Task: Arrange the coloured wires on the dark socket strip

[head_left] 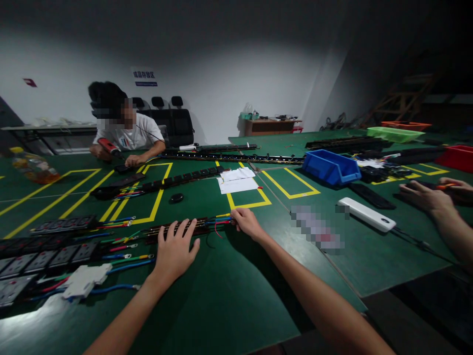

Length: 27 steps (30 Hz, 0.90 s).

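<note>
My left hand [175, 249] lies with fingers spread across a long dark strip with brass-coloured rails [201, 226] on the green table. From the strip's right end come blue, yellow and red wires [220, 219]. My right hand [247, 224] pinches the ends of these wires between thumb and fingers; the exact tips are hidden. A loose red wire [218, 230] curls below them. Left of my left hand lie several black socket strips [59, 259] with coloured leads ending in ring terminals [127, 256]. A white plastic part [85, 281] rests across the nearer leads.
Across the table a person [127, 133] holds a red power driver [108, 146]. At the right are another person's hands [430, 199]. White papers [238, 180], a blue bin [330, 167], a white bar-shaped device [366, 214] with a cable, and a bottle [35, 167] also stand or lie there.
</note>
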Motion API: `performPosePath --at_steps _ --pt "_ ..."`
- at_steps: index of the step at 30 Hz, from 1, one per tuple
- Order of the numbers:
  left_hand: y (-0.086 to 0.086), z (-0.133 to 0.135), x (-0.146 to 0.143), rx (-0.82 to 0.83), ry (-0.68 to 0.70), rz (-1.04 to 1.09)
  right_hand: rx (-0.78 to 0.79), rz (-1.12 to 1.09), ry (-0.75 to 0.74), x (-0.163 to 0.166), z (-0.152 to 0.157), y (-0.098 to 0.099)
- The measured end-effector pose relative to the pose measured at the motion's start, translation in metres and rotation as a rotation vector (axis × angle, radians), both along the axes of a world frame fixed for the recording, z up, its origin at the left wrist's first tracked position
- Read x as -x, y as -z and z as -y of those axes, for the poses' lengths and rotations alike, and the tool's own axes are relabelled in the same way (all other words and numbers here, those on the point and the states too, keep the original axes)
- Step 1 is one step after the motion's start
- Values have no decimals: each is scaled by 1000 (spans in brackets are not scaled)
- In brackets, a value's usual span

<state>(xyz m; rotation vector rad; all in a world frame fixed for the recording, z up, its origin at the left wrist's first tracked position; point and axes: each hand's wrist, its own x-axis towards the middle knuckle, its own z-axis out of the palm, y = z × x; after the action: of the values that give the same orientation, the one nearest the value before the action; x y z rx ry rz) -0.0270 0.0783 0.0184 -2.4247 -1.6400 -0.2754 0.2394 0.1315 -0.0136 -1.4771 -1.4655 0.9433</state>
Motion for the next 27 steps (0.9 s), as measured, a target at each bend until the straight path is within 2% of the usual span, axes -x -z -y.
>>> performPosePath --at_steps 4,7,12,17,27 --pt "-2 0 -1 -1 -4 -8 -34 23 10 -2 4 -7" --pt "-1 -2 1 -6 5 -20 0 -22 -28 -1 5 -10" --pt "2 -5 3 -10 61 -15 100 -199 -61 3 4 -7" --pt "-2 -1 1 4 72 3 110 -364 -25 4 4 -5" --pt "-3 1 -1 6 84 17 105 -369 -5 2 4 -5"
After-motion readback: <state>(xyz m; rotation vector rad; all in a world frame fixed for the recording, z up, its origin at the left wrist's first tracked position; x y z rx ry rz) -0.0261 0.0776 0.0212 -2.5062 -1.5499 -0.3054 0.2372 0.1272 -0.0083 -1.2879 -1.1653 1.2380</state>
